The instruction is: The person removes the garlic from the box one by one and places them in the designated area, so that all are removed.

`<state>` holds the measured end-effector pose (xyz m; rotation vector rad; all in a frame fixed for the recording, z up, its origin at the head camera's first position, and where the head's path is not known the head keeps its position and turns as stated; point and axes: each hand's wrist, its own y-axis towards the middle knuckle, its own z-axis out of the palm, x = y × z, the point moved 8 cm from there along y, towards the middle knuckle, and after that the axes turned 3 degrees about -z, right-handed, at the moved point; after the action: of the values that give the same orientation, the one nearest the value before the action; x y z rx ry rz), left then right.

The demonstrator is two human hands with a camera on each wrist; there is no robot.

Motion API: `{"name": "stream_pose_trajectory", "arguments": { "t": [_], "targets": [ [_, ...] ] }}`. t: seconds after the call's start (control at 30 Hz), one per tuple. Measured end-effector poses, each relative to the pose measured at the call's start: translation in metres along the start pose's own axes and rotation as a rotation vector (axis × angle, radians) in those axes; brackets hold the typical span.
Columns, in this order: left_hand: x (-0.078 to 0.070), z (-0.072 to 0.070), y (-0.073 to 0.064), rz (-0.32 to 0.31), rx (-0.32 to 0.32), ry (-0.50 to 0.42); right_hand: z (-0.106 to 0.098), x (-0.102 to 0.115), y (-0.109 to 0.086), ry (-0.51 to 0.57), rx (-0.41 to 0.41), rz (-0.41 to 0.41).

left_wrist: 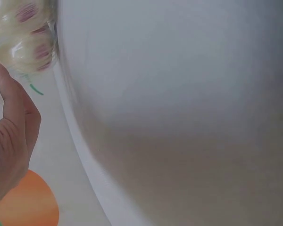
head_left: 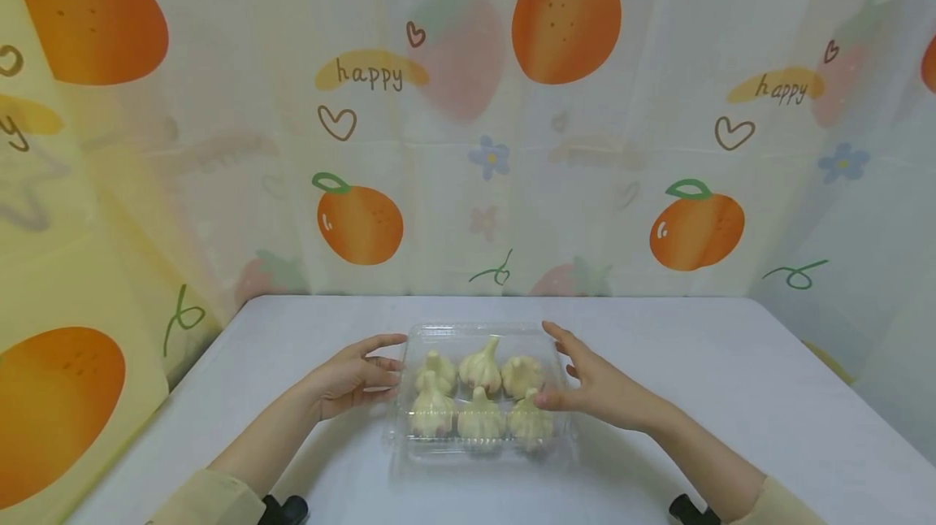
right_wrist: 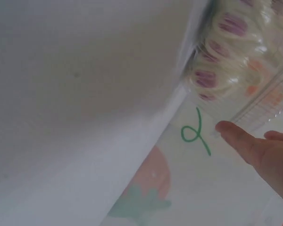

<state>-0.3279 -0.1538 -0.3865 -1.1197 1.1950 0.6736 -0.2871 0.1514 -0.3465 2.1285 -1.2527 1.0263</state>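
Note:
A clear plastic clamshell box (head_left: 446, 331) sits on the white table, its lid over several whole garlic bulbs (head_left: 479, 369) set in two rows. At the box's left side is my left hand (head_left: 354, 379), fingers extended and fingertips right at the wall. My right hand (head_left: 603, 387) is at the right side with fingers spread; its thumb overlaps the front right bulb in the head view. The left wrist view has the left hand (left_wrist: 12, 136) beside purple-marked bulbs (left_wrist: 35, 49). In the right wrist view, the right hand's (right_wrist: 266, 153) fingertip is close to the box's ridged rim (right_wrist: 264, 96).
The white table (head_left: 483, 492) ends at a back edge just beyond the box. Behind it hangs a pale curtain (head_left: 643, 29) printed with oranges, hearts and "happy". A yellowish curtain section (head_left: 66, 281) stands along the left side.

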Motion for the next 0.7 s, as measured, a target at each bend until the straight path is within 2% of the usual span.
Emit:
{"name": "stream_pose_trajectory", "arguments": {
  "t": [0.23,0.47,0.7],
  "targets": [
    [0.001,-0.001,0.001,0.0,-0.022,0.013,0.007,-0.004,-0.009,-0.004,0.0,0.016],
    [0.002,-0.002,0.001,0.003,-0.014,0.016,0.018,-0.01,-0.019,-0.006,0.003,0.083],
    [0.001,-0.002,0.002,0.009,0.003,0.021,0.023,-0.011,-0.022,-0.05,-0.045,0.106]
  ]
}}
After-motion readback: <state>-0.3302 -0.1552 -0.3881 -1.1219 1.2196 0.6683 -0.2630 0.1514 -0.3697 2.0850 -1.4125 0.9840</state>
